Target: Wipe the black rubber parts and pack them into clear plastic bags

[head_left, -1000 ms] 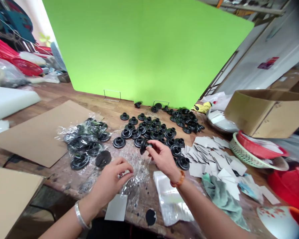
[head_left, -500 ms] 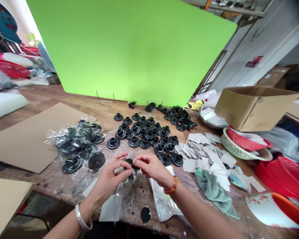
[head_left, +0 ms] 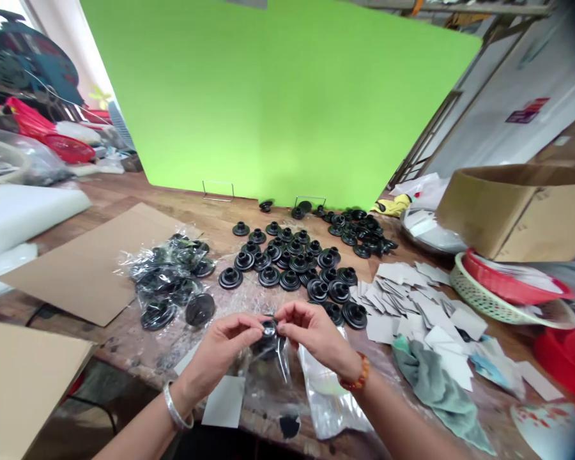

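Note:
Between my hands, a black round flanged piece [head_left: 266, 345] sits inside a clear plastic bag [head_left: 271, 374]. My left hand [head_left: 230, 342] pinches the left side of the piece and bag with thumb and index finger. On the opposite side, my right hand [head_left: 314, 332] is closed with its fingertips at the bag's upper edge. Just beyond are several similar black flanged pieces [head_left: 299, 263], most with the hub up. Bagged black pieces [head_left: 165, 278] are heaped to the left. Near my right wrist lies a stack of clear bags [head_left: 333, 399]; a white card [head_left: 223, 402] is below my left hand.
Grey-white cards [head_left: 412, 294] are scattered right of the black pieces, beside a grey-green cloth [head_left: 436, 383]. Baskets [head_left: 503, 310] and a cardboard box [head_left: 517, 214] stand farther right. A cardboard sheet [head_left: 110, 262] lies left. A green panel [head_left: 278, 108] rises behind.
The view has shifted, so the table's things appear farther right. My hands have turned the bagged piece, and its hub now shows between my fingers with the bag hanging below.

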`<state>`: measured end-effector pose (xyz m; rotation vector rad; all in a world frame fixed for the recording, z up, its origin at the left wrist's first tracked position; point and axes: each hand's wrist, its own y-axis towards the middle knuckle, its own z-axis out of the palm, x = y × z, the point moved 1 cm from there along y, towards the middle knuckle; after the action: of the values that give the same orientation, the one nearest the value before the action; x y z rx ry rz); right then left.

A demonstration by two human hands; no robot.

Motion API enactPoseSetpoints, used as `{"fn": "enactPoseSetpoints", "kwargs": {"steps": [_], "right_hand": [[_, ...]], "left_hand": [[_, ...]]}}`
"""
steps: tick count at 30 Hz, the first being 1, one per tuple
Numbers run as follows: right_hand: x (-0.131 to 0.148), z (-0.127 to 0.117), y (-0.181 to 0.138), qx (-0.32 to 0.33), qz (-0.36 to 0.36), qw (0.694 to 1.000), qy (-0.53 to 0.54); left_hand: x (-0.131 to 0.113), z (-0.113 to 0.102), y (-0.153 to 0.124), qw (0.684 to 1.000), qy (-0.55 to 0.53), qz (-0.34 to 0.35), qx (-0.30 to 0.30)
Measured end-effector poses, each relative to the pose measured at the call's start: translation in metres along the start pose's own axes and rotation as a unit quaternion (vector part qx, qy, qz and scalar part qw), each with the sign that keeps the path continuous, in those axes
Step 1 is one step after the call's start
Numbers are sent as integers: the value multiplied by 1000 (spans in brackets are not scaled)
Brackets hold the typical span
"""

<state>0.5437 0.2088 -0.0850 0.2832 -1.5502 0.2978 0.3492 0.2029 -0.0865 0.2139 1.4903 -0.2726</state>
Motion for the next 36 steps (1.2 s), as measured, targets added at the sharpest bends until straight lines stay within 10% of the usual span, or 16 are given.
{"fn": "enactPoseSetpoints", "kwargs": {"steps": [7,15,22,26,31,36], "right_hand": [[9,3,-8,35,-28,996,-80],[13,12,-12,16,-18,998,-57],[9,25,-12,-60,-148,953,-259],[16,9,-9,-127,-186,938,-262],[22,-23,-16,-201,-163,934,-247],[3,-45,-51,-171,-100,921,-336]], "left_hand": [[-14,1,-5,988,123,95,12],[-13,10,-15,999,-12,-1,51],[-21,5,-8,995,74,32,-59],[-49,-14,4,946,288,128,-76],[-70,-65,36,917,246,118,-293],[-47,-127,57,888,243,43,-387]]}}
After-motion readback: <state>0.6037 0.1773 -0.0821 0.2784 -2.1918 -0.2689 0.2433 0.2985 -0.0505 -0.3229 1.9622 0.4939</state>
